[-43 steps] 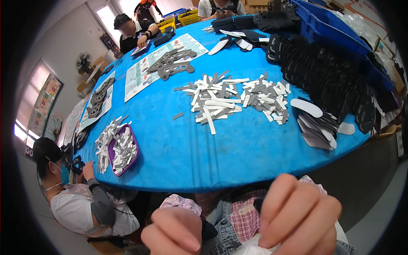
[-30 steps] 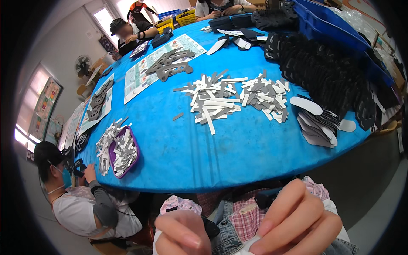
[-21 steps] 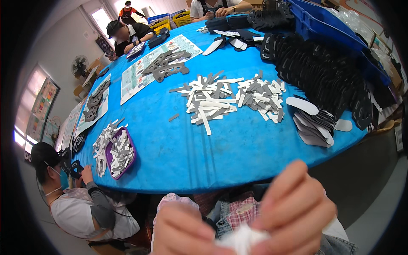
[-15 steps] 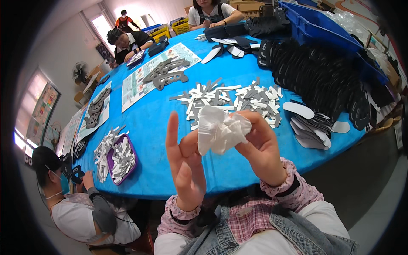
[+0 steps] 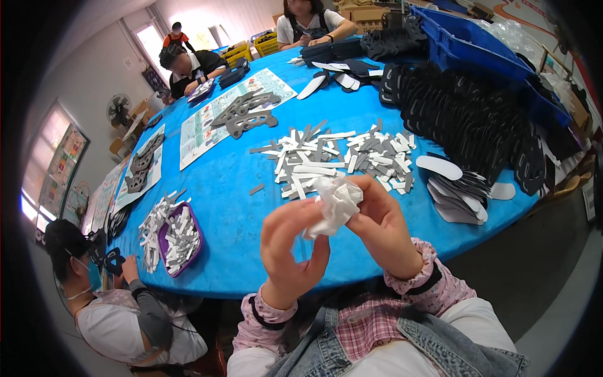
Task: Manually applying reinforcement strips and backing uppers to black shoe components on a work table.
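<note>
A crumpled white tissue is held up over the near side of the blue table. My right hand pinches its right side between thumb and fingers. From the left, the curled fingers of my left hand meet the tissue's other side, with the thumb below its drooping edge. Just beyond both hands lies a loose heap of white and grey strips. Right of the heap is a stack of white-faced, sole-shaped pads.
A purple basket of strips stands left, near a masked person holding black pieces. Black slotted parts and a blue crate line the right. Grey cut-outs lie on a printed sheet. Other people sit at the far side.
The tissue has been bunched smaller and sits slightly lower. My left hand's raised index finger has bent in toward it. My right hand keeps its pinch.
</note>
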`<control>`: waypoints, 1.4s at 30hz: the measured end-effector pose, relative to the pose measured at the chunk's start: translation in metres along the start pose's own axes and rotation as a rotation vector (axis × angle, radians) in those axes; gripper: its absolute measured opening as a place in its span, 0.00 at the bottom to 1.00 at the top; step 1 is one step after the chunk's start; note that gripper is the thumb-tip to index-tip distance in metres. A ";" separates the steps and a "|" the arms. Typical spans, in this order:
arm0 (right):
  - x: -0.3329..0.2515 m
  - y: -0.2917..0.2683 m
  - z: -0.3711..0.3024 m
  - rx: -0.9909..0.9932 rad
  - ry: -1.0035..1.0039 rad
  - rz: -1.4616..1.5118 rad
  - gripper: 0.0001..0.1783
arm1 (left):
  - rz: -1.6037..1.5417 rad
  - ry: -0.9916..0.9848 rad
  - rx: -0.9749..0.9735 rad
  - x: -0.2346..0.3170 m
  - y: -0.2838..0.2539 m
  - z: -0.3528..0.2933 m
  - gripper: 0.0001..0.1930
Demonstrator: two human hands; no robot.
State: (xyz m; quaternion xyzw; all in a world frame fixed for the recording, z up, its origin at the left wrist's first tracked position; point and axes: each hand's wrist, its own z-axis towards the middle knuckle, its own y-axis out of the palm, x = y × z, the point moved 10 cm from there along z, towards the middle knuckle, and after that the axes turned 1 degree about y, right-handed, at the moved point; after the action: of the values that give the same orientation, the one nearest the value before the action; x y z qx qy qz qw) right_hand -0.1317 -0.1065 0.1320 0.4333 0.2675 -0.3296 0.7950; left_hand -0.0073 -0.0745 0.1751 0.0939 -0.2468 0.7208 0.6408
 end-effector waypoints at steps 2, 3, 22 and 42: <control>0.007 0.004 -0.004 -0.018 0.172 0.182 0.18 | 0.496 0.310 -0.087 0.032 0.013 0.004 0.28; 0.004 0.008 -0.005 -0.016 0.172 0.180 0.18 | 0.489 0.292 -0.061 0.033 0.012 0.005 0.20; -0.116 0.112 -0.064 -0.355 -0.751 0.066 0.13 | -1.058 0.000 -0.414 0.097 0.000 0.011 0.11; -0.113 0.119 -0.050 -0.079 -0.962 0.175 0.12 | -1.412 0.003 -0.218 0.076 0.005 0.041 0.03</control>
State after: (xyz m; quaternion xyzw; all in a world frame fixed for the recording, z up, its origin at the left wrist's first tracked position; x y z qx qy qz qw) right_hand -0.1212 0.0179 0.2493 0.2220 -0.1554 -0.4138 0.8691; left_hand -0.0320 -0.0273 0.2436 0.1657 -0.1970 0.1052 0.9606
